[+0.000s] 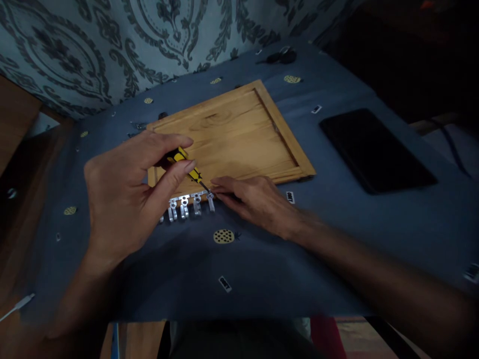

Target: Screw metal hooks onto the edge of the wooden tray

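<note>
A wooden framed board (232,134) lies on the blue patterned cloth. Along its near edge runs a silver rail with several metal hooks (184,207). My left hand (130,184) is closed on a small yellow and black screwdriver (192,172), tilted so that its tip meets the rail by the rightmost hook. My right hand (254,199) has its fingers pressed together at that same spot, beside the screwdriver tip. Whatever is between those fingertips is too small to make out.
On the right lies a black tablet-like slab (376,149). Dark scissors or glasses (282,56) rest at the back, and small dark items (138,128) sit behind the board's left corner. A white cable end (24,300) is at the lower left.
</note>
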`<state>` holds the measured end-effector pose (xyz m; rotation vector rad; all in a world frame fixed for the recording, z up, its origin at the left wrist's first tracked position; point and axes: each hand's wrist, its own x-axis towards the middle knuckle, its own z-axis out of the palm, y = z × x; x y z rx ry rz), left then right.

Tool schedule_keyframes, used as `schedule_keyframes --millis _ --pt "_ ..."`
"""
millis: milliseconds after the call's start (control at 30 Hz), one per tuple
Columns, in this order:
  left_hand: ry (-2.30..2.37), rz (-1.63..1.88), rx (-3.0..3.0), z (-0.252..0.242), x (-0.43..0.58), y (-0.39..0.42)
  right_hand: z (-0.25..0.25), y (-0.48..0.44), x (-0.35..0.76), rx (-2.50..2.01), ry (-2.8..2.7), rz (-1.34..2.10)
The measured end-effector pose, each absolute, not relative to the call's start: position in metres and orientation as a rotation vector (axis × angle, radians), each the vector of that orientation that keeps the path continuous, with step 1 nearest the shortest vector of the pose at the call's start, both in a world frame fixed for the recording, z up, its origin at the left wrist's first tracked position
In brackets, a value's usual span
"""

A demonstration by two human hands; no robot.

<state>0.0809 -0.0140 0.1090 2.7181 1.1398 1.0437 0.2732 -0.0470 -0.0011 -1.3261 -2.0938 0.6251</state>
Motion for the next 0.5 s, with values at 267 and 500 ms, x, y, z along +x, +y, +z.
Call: schedule_keyframes --millis 267,500 --pt "1.128 1.048 2.759 0.1091 0.0804 -0.0128 -0.0004 -0.0468 0.273 -1.326 -2.101 0.619" --pt "1.132 1.051 2.727 0.1079 0.0779 -0.0125 -0.0002 -0.0468 0.2731 -1.324 -2.108 0.62"
